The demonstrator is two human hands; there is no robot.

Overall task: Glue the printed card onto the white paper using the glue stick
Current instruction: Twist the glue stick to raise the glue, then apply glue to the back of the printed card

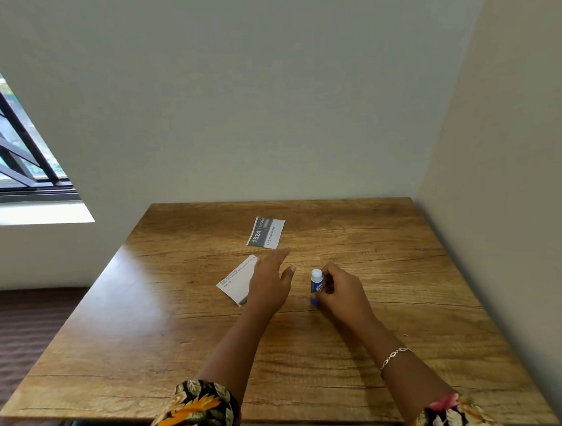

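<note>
A printed card [266, 232] with a grey band and "1524" lies flat near the far middle of the wooden table [149, 336]. Closer to me lies a white paper [236, 279] with a few lines of small text, its right part hidden under my left hand [270, 281]. That hand hovers with fingers spread and holds nothing. My right hand [342, 291] grips a blue glue stick [316, 284] with a white cap, standing upright on the table just right of the left hand.
The table stands in a corner, with walls behind [267, 115] and to the right [502, 199]. A barred window [2, 141] is at the left. Dark striped floor [21, 344] lies left of the table.
</note>
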